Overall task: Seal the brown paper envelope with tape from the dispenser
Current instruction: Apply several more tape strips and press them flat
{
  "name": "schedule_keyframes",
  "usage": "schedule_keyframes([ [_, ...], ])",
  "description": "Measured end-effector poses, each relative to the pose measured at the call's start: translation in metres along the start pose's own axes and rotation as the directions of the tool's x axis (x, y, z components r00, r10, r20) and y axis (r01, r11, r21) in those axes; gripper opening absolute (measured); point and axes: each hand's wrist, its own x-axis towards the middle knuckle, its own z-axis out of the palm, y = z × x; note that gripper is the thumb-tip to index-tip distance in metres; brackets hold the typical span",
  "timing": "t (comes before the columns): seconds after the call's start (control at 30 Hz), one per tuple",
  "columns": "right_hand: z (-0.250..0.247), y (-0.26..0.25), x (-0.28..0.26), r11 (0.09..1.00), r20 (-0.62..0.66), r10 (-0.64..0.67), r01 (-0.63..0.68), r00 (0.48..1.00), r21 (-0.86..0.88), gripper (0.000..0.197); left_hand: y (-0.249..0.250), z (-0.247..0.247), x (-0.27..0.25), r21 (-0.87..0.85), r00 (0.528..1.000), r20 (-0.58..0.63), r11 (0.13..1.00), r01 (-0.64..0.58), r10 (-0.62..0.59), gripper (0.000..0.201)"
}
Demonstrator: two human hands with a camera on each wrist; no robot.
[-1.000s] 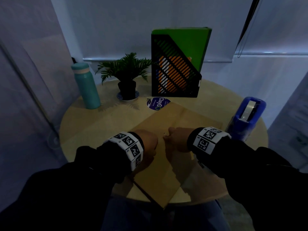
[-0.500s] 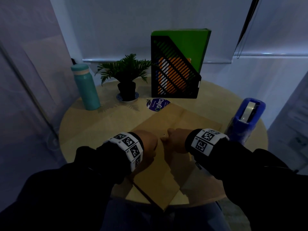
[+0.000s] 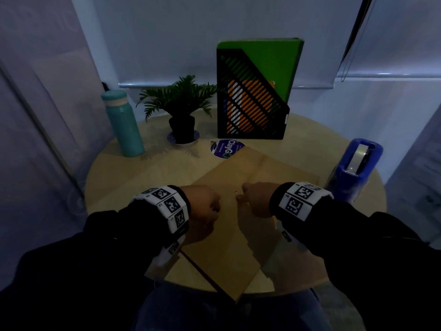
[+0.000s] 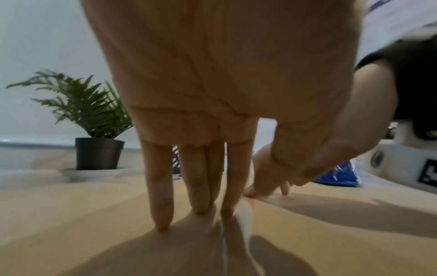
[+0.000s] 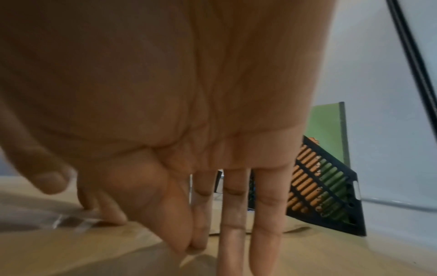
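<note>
The brown paper envelope [image 3: 229, 235] lies slantwise on the round wooden table [image 3: 148, 168], its near corner past the table's edge. My left hand [image 3: 202, 206] stands on it with straight fingers [image 4: 160, 214] pressing down. A strip of clear tape [image 4: 246, 212] lies beside the index finger. My right hand [image 3: 255, 199] is just to the right, thumb and index tips [image 5: 187, 246] pinched together at the tape's end, its other fingers straight on the envelope [image 5: 331, 252]. The blue tape dispenser [image 3: 355, 168] stands at the table's right edge, beyond my right wrist.
At the back of the table stand a teal bottle [image 3: 124, 125], a small potted plant [image 3: 181, 108] and a black mesh file holder [image 3: 250, 96] with green and orange folders. A round purple sticker [image 3: 226, 149] lies by the envelope's far corner.
My right hand has shifted slightly left, closer to the left hand. The left hand and the envelope have stayed put.
</note>
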Motion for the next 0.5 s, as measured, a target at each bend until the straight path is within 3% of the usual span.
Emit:
schedule_keyframes([
  [0.13, 0.0, 0.002, -0.003, 0.998, -0.026, -0.007, 0.008, 1.0, 0.058, 0.05, 0.004, -0.001, -0.002, -0.034, 0.995, -0.099, 0.999, -0.005, 0.002, 0.026],
  [0.33, -0.003, -0.004, -0.012, 0.999, -0.047, -0.009, 0.011, 0.999, 0.05, 0.048, 0.018, 0.002, 0.005, 0.275, 0.997, -0.025, 0.959, 0.073, -0.068, 0.037],
  [0.5, -0.002, 0.003, -0.007, 0.999, -0.037, 0.003, -0.001, 0.999, 0.049, 0.052, 0.008, -0.001, -0.001, 0.159, 1.0, -0.005, 0.987, -0.013, 0.014, 0.031],
])
